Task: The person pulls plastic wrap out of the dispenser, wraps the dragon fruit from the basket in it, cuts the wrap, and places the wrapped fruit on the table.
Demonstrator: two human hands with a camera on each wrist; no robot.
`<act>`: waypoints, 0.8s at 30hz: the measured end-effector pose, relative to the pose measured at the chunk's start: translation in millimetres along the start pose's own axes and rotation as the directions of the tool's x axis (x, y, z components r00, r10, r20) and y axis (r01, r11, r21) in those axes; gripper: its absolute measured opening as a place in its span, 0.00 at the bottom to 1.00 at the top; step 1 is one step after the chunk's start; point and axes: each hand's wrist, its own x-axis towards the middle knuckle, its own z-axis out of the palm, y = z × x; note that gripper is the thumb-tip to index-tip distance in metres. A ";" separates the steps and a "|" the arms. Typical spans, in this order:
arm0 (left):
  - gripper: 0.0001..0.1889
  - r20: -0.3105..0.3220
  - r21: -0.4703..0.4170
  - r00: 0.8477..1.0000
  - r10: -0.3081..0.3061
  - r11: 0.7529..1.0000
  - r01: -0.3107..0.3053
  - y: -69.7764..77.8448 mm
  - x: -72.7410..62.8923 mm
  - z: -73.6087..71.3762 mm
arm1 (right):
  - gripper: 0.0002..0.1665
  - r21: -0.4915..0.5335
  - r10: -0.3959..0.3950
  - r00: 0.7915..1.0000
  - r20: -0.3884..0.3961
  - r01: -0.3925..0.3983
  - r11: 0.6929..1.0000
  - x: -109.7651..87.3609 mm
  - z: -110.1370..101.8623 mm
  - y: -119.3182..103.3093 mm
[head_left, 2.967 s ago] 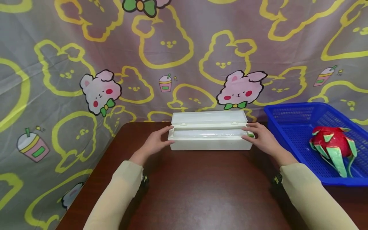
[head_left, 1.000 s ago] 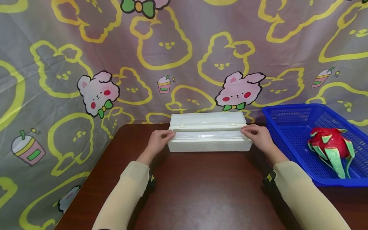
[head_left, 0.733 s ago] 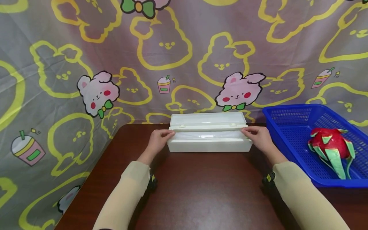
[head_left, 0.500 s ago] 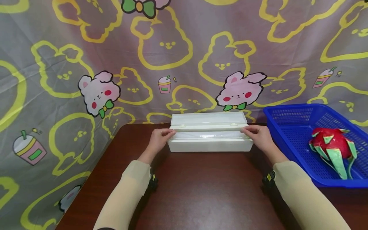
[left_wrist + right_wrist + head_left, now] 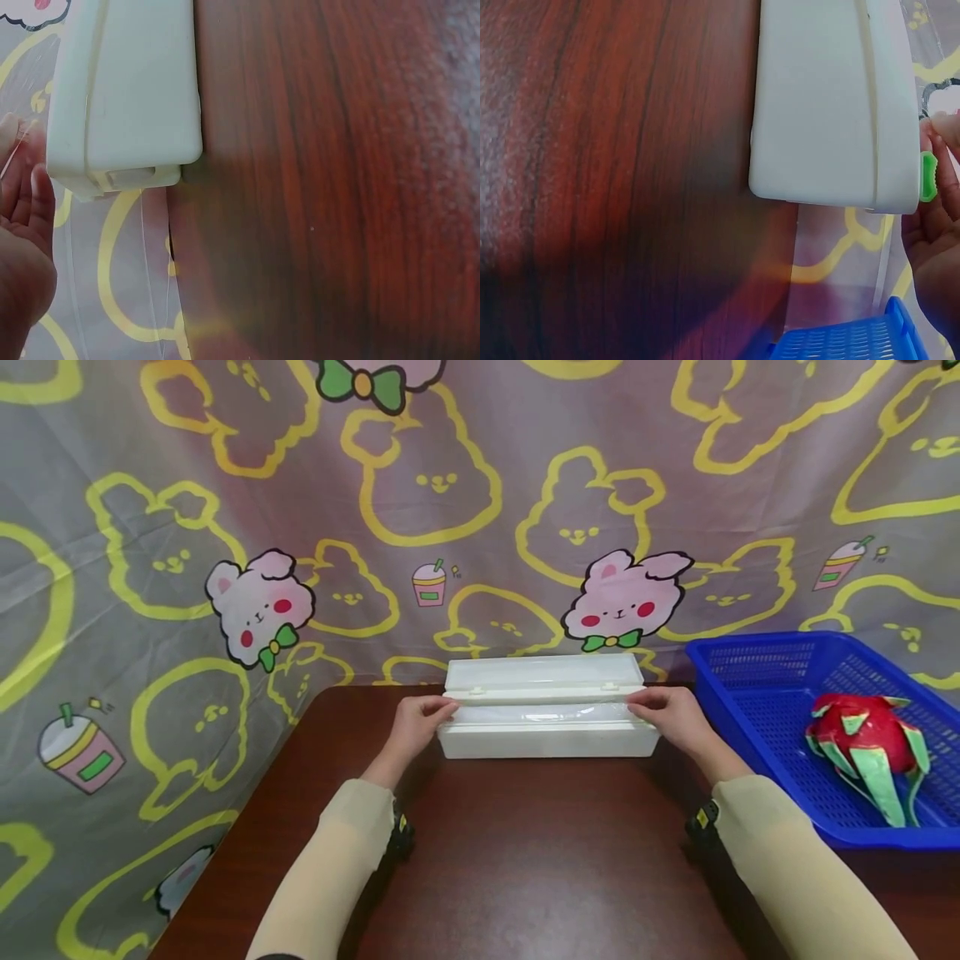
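Note:
A long white cling film dispenser (image 5: 549,742) stands at the table's far edge, its lid (image 5: 545,673) tipped back. Clear cling film (image 5: 542,715) stretches over its opening between both hands. My left hand (image 5: 414,723) pinches the film's left edge between thumb and fingers; in the left wrist view that hand (image 5: 26,259) is partly cut off. At the other end, my right hand (image 5: 679,720) pinches the film's right edge. A green slider (image 5: 928,177) shows beside the right fingers in the right wrist view. The roll inside is hidden beneath the film.
A blue plastic basket (image 5: 757,727) stands to the right, holding a red dragon fruit model (image 5: 866,735) with green scales. Dark brown tabletop (image 5: 540,860) lies in front of the dispenser. A cartoon-printed curtain (image 5: 495,502) hangs directly behind.
Three seconds ago both hands were spread around the dispenser's ends, thumbs apart from fingers. They since closed on the film's edges and raised it slightly; over the last second they hold almost still.

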 end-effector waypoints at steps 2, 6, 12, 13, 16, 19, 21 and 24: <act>0.09 0.005 -0.028 1.000 -0.013 1.000 0.013 -0.4 0.3 0.1 | 0.13 0.010 -0.001 1.000 0.000 0.001 1.000 0.7 -0.1 -0.4; 0.09 0.018 -0.057 0.999 -0.027 0.998 0.028 -0.9 0.2 -0.2 | 0.14 0.055 0.019 1.000 0.009 -0.019 0.998 1.5 -0.4 0.2; 0.09 0.026 -0.063 1.000 -0.013 0.998 0.014 -1.1 -0.1 -0.9 | 0.17 0.086 0.032 0.999 0.006 -0.033 0.996 2.1 1.0 2.7; 0.09 0.025 -0.064 1.000 -0.010 0.998 0.012 -1.1 -0.3 -1.0 | 0.17 0.088 0.038 0.999 0.001 -0.038 0.995 2.3 1.5 3.0; 0.09 0.018 -0.063 1.000 -0.008 0.998 0.009 -0.7 -0.7 -1.0 | 0.18 0.091 0.060 0.998 -0.013 -0.058 0.994 2.6 3.4 3.1; 0.09 0.010 -0.057 1.000 -0.004 0.998 0.005 -0.3 -1.2 -0.6 | 0.16 0.099 0.056 0.998 -0.035 -0.052 0.994 3.0 5.6 2.3; 0.08 0.006 -0.053 1.000 -0.003 0.999 0.003 -0.3 -1.2 -0.1 | 0.14 0.105 0.039 0.998 -0.052 -0.034 0.994 3.1 6.7 0.8; 0.08 0.000 -0.048 1.000 0.005 0.999 -0.005 -0.2 -0.8 0.3 | 0.13 0.098 0.018 0.997 -0.078 -0.011 0.995 3.8 7.2 -1.2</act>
